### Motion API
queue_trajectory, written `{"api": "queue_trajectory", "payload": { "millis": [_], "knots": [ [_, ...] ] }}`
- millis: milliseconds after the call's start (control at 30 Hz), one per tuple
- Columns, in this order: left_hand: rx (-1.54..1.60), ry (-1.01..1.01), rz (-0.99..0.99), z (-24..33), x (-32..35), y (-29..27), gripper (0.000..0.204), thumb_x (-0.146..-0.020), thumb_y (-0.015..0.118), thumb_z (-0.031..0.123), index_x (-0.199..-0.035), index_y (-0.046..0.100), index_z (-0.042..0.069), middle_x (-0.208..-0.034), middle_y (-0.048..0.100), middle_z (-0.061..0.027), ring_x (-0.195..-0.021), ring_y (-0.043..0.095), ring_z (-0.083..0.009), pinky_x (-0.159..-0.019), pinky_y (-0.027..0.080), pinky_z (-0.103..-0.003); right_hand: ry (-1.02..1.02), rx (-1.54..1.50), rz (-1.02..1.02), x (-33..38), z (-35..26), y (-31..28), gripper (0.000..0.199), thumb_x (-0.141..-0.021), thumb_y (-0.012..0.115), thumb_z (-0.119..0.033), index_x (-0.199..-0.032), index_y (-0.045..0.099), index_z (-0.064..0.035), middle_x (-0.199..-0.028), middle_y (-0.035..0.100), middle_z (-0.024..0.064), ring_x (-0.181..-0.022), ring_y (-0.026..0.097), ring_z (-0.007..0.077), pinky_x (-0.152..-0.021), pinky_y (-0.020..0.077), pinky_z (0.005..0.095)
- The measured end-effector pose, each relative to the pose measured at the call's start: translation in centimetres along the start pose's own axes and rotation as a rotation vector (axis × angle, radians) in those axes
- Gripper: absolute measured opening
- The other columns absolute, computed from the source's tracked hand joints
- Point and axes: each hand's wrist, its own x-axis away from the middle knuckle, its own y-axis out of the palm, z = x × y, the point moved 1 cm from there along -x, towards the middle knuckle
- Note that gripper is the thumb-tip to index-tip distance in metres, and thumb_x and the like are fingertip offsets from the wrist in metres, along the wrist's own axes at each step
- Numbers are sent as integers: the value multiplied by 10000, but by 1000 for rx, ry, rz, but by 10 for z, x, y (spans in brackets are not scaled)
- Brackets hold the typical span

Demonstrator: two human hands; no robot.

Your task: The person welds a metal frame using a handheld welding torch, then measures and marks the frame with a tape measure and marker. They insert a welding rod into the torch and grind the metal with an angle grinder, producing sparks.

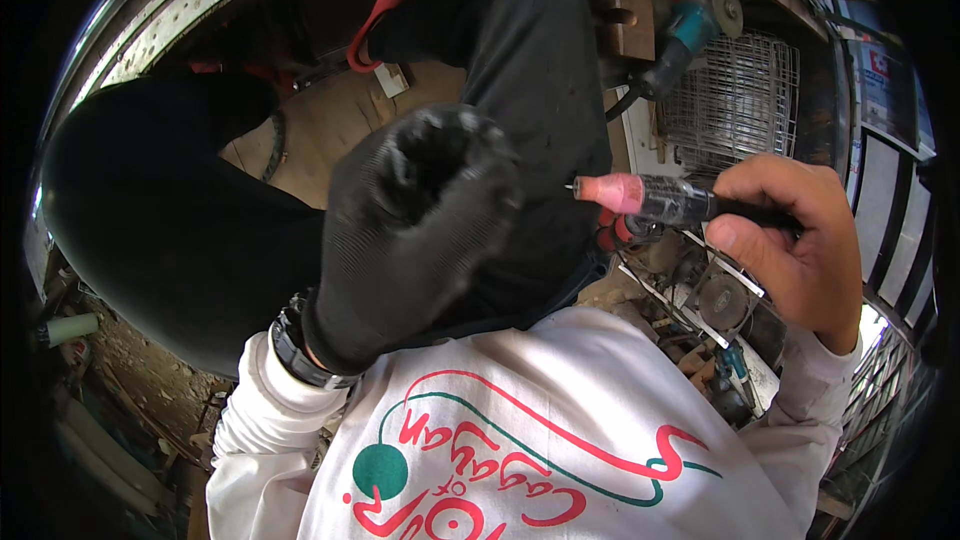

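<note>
My right hand (805,240), bare, pinches the black handle of a TIG welding torch (672,200) between thumb and fingers. The torch lies nearly level, its pink nozzle facing left with a thin electrode tip sticking out. To the left of that tip is my left hand (415,225) in a black knit glove. Its fingers curl round toward the thumb into a hollow fist; the dark inside hides whether anything is held. A gap separates the glove from the electrode. Beneath both hands are my legs in dark trousers (540,90).
At the upper right lies a teal angle grinder (690,28) with a disc, beside a drilled wooden block (625,20) and stacked wire mesh (735,100). Below the torch, a square fan-like part (722,302) sits among clutter. A pale green cylinder (72,329) lies far left.
</note>
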Motion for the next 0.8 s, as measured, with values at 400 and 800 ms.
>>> {"api": "queue_trajectory", "payload": {
  "millis": [400, 800],
  "knots": [
    [-27, 92, 182, 17, -8, -44, 256, -1053, 611, 106, -1259, 668, -34, -1122, 699, -53, -1006, 652, -118, -912, 521, -283, -665, 728, 165, -125, 31, 71, 154, -805, 771, -234, -832, 684, -109, -846, 621, 52, -923, 625, 245, -869, 466, 374],
    [-749, 109, -30, 116, -65, -70, 182, -1019, 655, 86, -1158, 675, -30, -971, 656, -51, -821, 615, -88, -744, 516, -263, -614, 165, 440, -103, 51, 79, 304, -845, 810, -239, -1092, 732, -79, -1228, 652, 81, -1198, 599, 268, -1150, 373, 517]
  ]
}}
